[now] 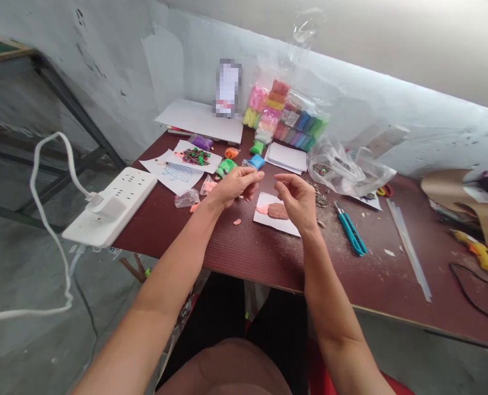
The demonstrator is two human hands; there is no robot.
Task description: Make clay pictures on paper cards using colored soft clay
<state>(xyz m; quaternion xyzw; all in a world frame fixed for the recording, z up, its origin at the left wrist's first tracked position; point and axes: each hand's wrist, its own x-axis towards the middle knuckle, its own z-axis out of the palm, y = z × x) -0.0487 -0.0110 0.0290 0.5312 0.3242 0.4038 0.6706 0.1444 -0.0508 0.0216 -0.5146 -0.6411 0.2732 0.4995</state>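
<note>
Above the dark red table, my left hand (239, 185) is closed, thumb against fingers; whatever it may pinch is too small to make out. My right hand (296, 198) hovers a short gap to its right, its thumb and fingertips bent close together, with nothing clear between them. Below and between them lies a white paper (285, 226) bearing a flat brown clay shape (277, 210) joined to a pink clay piece (262, 209). My right hand partly covers the paper. A small pink bit (237, 222) rests on the table to the left.
Bagged colored clay (297, 129) leans at the back near a phone (227, 88). Teal-handled tool (353, 233), clear sticks (408, 249) and a yellow glue gun (478, 251) lie right. A white power strip (112, 206) sits left. Drawings (178, 174) and green clay (226, 167) are behind my left hand.
</note>
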